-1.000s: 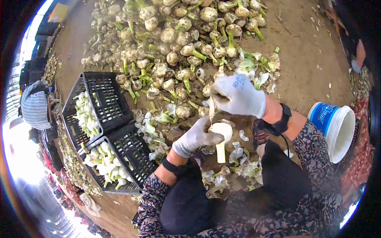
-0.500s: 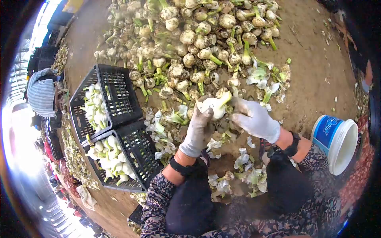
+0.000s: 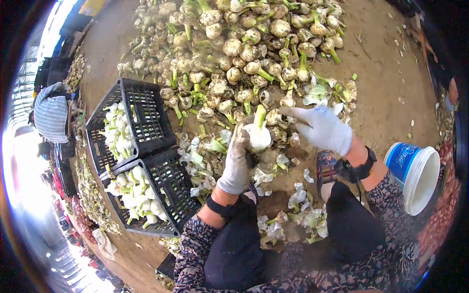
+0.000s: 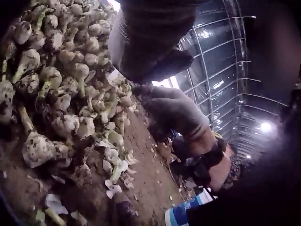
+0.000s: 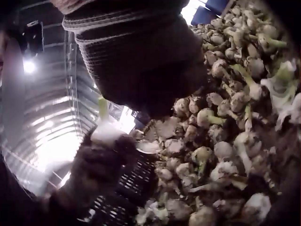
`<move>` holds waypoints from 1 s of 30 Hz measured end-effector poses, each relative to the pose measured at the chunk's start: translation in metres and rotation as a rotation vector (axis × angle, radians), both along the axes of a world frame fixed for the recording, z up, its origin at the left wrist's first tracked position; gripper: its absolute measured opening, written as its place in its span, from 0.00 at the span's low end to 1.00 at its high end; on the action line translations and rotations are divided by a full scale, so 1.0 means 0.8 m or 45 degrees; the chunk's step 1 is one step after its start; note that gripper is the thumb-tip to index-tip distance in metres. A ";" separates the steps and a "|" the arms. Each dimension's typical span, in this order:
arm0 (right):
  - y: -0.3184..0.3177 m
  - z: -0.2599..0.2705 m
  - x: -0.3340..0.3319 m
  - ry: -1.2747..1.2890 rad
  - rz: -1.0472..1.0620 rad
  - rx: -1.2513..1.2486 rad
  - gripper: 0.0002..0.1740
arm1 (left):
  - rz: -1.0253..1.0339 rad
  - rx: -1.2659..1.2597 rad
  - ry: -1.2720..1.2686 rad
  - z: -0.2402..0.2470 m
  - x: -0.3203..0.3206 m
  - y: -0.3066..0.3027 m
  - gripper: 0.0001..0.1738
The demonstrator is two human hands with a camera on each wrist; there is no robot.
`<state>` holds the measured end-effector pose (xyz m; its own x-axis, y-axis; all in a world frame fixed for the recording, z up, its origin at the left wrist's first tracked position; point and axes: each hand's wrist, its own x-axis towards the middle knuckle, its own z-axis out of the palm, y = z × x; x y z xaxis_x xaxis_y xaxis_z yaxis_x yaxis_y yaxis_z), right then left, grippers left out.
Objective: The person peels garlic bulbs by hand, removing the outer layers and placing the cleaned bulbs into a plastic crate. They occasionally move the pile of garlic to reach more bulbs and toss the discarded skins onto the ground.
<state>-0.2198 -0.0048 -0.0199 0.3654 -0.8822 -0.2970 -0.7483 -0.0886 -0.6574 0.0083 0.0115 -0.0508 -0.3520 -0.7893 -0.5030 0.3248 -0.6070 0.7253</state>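
Observation:
A white, peeled garlic bulb with a short green stem points upward in my gloved left hand, whose fingers grip its left side. In the right wrist view the bulb shows pale above the dark glove, with a whitish flap beside it. My gloved right hand is apart from the bulb, to its right, index finger stretched toward the left. Nothing shows between its fingers. In the left wrist view the right hand appears beyond the shadowed left glove.
A big heap of unpeeled, soil-stained garlic lies ahead. Two black crates at the left hold peeled white bulbs. Loose skins litter the ground between my feet. A blue-and-white bucket lies tilted at the right.
Across the second, the bulb turned from stem down to stem up in my left hand. My right hand first pulled at a skin strip, came close to the bulb, then drew off rightward.

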 end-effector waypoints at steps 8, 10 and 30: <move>0.021 0.004 0.042 -0.819 -0.207 0.154 0.18 | -0.054 0.207 0.159 -0.006 0.003 0.006 0.33; 0.020 0.011 0.039 -0.791 -0.188 0.201 0.18 | -0.135 0.344 0.449 -0.022 0.017 0.004 0.30; 0.016 -0.022 0.034 -0.741 -0.233 -0.088 0.17 | -0.136 0.095 0.196 -0.005 -0.006 0.002 0.41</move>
